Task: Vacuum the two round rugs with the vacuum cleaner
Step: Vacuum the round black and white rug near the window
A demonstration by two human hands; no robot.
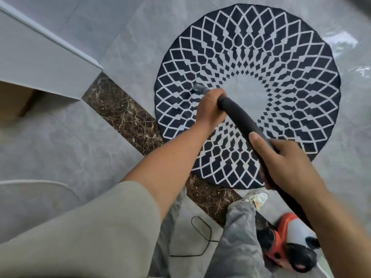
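On black-and-white round rug (pixel 281 57), nozzle (pixel 197 88) touches left of centre; left hand (pixel 210 109) grips hose (pixel 241 120) up front to steer, right hand (pixel 285 165) wraps it further back, managing slack; vacuum cleaner (pixel 291 243) sits beside my foot (pixel 259 197).

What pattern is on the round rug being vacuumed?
The round rug has dark navy diamonds in a white lattice around a pale centre; head view.
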